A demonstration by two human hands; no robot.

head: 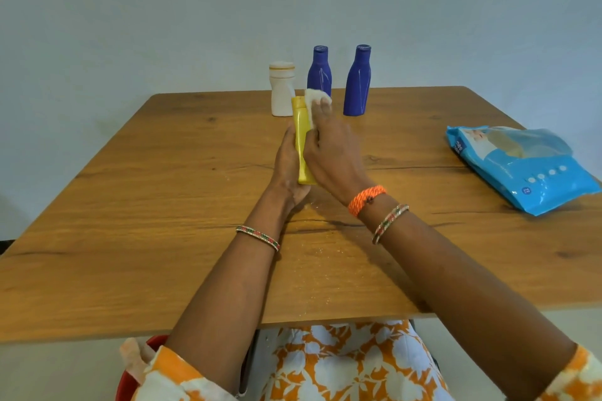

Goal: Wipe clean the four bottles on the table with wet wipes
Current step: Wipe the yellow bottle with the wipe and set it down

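A yellow bottle (301,143) is held over the middle of the wooden table (163,205), its cap end pointing away from me. My left hand (286,169) grips it from the left and underneath. My right hand (332,153) presses a white wet wipe (314,99) against the bottle's upper right side near the cap. Behind them stand a white bottle (281,89) and two blue bottles (320,72) (358,81), all upright near the table's far edge.
A blue pack of wet wipes (521,169) lies at the table's right edge. A red container (143,368) shows below the table's front edge on the left. A plain wall rises behind the table.
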